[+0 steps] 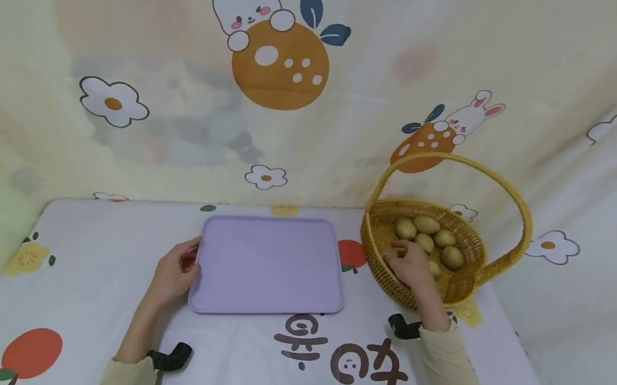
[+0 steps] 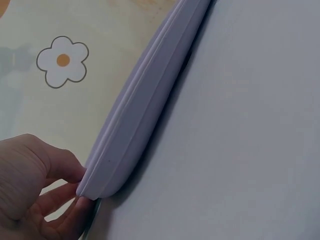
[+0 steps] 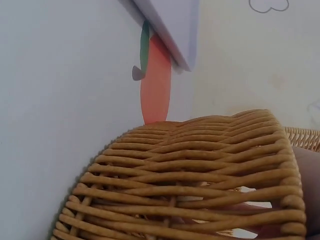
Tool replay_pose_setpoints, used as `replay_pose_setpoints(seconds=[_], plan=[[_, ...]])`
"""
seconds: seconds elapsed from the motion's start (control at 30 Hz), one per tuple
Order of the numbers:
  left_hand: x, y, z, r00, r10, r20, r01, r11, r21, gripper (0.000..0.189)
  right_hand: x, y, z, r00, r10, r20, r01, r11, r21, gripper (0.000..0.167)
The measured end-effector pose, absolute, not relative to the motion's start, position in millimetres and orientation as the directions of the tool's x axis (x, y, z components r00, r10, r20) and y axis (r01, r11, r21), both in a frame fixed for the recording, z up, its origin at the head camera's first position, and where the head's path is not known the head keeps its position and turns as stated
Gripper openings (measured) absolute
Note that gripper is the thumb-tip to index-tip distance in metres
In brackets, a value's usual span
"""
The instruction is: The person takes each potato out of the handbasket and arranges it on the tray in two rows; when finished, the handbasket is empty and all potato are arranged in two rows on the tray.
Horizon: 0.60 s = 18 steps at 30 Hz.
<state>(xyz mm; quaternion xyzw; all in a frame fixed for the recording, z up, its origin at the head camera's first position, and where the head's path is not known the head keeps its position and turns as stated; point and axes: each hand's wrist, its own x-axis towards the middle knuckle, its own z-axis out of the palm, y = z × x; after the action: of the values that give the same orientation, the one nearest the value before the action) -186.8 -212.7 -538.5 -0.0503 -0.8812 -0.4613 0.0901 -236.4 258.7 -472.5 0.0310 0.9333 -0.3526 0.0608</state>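
I have the left hand (image 1: 173,269) at the nine o'clock edge of the tray (image 1: 269,267), gripping its rim between thumb and fingers, as the left wrist view shows; I take that hold as a way to steady it on the worktop (image 1: 90,282). The woven basket (image 1: 377,267) sits close by at about three o'clock from the tray, near enough, I judge, for the right hand (image 1: 409,269) to reach in without stretching. Its handle (image 1: 475,165) arches up towards one o'clock, so the near side of the opening lies free for that arm. The right hand is inside, bent over the basket's eight o'clock side, against what seems a potato; the basket wall blocks my right wrist view, so I can't tell whether the fingers have closed on it. The other potatoes (image 1: 452,257) lie loosely grouped from eleven round to four o'clock on the basket's floor: small, rounded to oval, dull yellow-brown. The tray is a pale lilac rectangle with rounded corners and a shallow raised rim.
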Motion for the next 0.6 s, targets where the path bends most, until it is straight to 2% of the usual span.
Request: replay_pose_setpoints(seconds=[0.2, 0.6], plan=[[-190.9, -212.5, -540.1, -0.982, 0.006, 0.189, 0.159, 0.569, 0.806, 0.059, -232.8, 258.5, -469.3, -0.979, 0.063, -0.192, 0.184, 0.663, -0.725, 0.053], [-190.2, -211.3, -540.1, -0.989, 0.008, 0.148, 0.119, 0.636, 0.762, 0.060, -231.1, 255.0, -469.1, -0.981, 0.074, -0.179, 0.186, 0.616, -0.765, 0.047]])
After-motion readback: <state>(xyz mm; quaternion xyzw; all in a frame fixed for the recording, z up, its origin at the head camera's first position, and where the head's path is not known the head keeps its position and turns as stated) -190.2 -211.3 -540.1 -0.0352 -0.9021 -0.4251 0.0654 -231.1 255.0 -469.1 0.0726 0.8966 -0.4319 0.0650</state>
